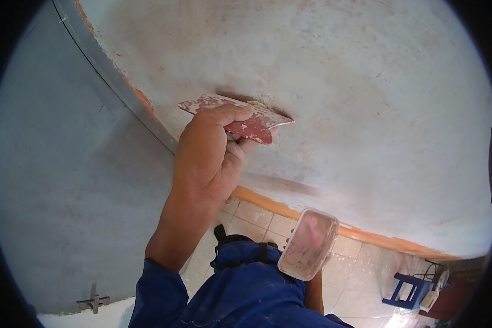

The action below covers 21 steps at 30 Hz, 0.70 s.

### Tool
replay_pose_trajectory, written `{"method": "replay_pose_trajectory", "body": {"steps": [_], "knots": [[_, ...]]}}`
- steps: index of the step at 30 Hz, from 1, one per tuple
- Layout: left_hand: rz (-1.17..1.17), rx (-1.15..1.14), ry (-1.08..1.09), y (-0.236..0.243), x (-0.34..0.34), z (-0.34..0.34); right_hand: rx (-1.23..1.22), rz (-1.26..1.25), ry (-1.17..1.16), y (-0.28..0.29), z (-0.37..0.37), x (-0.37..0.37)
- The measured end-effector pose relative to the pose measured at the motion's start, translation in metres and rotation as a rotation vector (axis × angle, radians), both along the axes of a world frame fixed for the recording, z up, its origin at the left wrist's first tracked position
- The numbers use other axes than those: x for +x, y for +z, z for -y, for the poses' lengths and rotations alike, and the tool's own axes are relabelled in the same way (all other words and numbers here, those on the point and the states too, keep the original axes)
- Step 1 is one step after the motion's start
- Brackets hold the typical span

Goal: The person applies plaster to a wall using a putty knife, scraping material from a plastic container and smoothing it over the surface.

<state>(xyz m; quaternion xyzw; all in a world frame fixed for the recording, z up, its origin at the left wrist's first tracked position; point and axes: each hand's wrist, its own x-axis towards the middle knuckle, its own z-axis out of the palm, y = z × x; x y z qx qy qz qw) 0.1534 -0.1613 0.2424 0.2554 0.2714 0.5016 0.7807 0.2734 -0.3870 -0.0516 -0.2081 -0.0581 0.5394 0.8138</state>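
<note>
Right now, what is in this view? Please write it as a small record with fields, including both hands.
Left hand: grips a red scraper, pale-spotted
Right hand: mostly hidden, holds a plastic tub
Tub contents: pink smears
Work surface: broad, pale grey, patchy
Scraper position: edge close to the surface; whether it touches is hard to tell
Trim: orange strip along the surface's lower edge
Floor: light tiles
Lower right: blue stool

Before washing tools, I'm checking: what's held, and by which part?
Left hand: red spreader, pinched at its near side, thumb on top. Right hand: tub, apparently from underneath, grip mostly hidden.
</note>
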Motion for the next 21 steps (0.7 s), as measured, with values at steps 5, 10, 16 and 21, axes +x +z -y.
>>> {"method": "replay_pose_trajectory", "body": {"steps": [5, 10, 16, 21], "knots": [[0.053, 0.075, -0.015, 0.016, -0.002, -0.003, -0.157, -0.081, -0.063, -0.010, 0.000, 0.007], [0.078, 0.064, 0.008, 0.006, -0.002, 0.002, -0.063, 0.034, -0.008, -0.015, -0.001, 0.008], [0.037, -0.009, 0.101, -0.042, -0.013, 0.016, -0.022, 0.018, -0.040, -0.016, -0.003, 0.008], [-0.169, -0.179, 0.064, -0.121, -0.003, 0.010, 0.001, 0.017, -0.043, -0.011, -0.001, 0.002]]}}
